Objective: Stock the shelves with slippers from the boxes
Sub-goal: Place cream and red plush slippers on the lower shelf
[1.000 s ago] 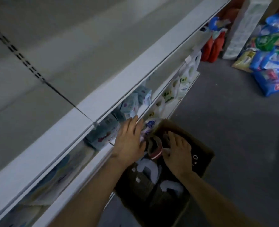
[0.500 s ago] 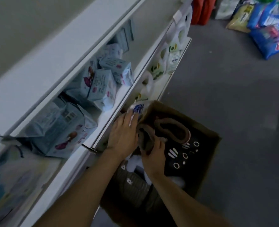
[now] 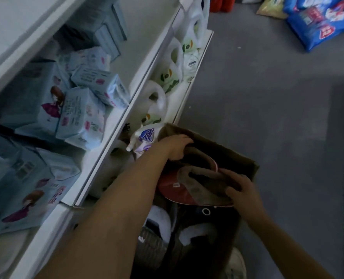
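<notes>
An open brown cardboard box [image 3: 245, 158] stands on the floor against the white shelving [image 3: 114, 135]. It holds several plush slippers, dark, grey and white. On top lies a brown fuzzy slipper with a red sole [image 3: 195, 184]. My right hand [image 3: 242, 193] grips its right side. My left hand [image 3: 177, 147] is closed over the edge of a second brown slipper [image 3: 199, 156] at the far end of the box. The slippers deeper in the box are partly hidden by my arms.
Light blue packets [image 3: 80, 111] are piled on the shelf at left. White jugs with green labels [image 3: 173, 63] line the lowest shelf beside the box. Blue and yellow bags [image 3: 320, 21] lie on the grey floor at top right. A shoe [image 3: 235, 264] shows below the box.
The view has tipped down towards the box. My left hand moved from the shelf edge into the box's far end. My right hand took hold of the brown slipper and turned its red sole up.
</notes>
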`<state>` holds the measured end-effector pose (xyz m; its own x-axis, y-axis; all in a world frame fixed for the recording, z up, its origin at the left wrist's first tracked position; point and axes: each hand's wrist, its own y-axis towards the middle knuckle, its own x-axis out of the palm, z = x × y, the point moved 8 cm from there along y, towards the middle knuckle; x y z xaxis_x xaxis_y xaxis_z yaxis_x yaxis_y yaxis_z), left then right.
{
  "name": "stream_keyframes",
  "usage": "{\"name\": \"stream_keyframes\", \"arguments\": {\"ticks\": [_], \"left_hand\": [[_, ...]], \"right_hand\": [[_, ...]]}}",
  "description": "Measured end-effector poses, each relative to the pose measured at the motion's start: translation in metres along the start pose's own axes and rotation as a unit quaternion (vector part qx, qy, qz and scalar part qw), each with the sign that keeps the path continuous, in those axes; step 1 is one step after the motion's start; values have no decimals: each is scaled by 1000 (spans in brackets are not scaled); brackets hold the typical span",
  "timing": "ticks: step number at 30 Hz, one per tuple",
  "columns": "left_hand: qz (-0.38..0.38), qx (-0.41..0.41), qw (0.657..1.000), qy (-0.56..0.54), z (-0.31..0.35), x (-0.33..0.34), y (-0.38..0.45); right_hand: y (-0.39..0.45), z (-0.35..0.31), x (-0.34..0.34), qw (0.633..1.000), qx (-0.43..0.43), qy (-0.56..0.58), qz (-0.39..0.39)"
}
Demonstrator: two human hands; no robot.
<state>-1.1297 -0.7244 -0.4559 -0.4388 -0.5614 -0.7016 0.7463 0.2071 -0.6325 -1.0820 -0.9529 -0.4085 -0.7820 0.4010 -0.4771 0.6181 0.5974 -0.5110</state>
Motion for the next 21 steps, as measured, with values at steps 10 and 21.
{"name": "stream_keyframes", "arguments": {"ticks": [10,21], "left_hand": [[9,2,986,166,11,5,18],[-53,-104,992,55,3,-28,-15]], "right_hand": [[-9,49,33,859,201,419,216],[5,11,67,876,199,406,168]]}}
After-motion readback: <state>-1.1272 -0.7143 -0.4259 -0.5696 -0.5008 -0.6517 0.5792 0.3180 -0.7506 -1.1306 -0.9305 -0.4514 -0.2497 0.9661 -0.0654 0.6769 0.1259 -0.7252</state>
